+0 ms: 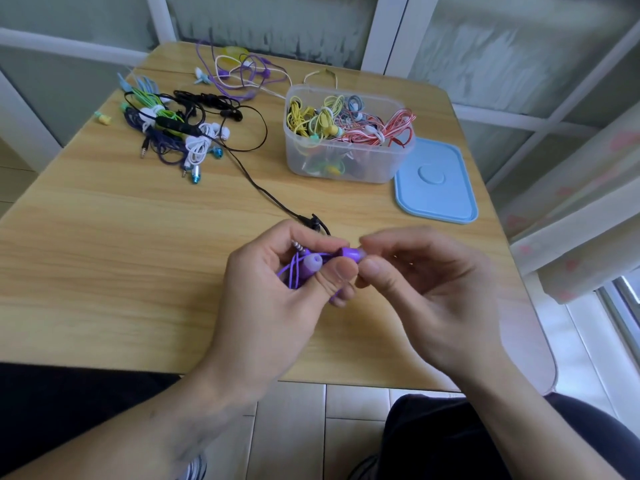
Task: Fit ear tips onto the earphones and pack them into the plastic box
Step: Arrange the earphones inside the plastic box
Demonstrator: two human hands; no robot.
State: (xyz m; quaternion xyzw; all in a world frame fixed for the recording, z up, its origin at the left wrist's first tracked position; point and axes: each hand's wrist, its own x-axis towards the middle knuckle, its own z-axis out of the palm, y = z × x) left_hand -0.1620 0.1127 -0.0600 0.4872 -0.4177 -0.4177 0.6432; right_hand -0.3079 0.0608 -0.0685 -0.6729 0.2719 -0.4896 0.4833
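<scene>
We are seeing purple earphones (313, 266) bunched near the table's front edge, one bud wearing a pale ear tip (360, 252). Farther right, the clear plastic box (346, 164) is sitting upright, open, holding coiled yellow, red-white and grey earphones.

Right hand (412, 271) blurred; its fingertips hide the ear tip.

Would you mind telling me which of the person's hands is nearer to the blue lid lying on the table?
Right. The right hand sits just below and left of the blue lid, while the left hand, gripping the purple earphones, is farther left.
</scene>
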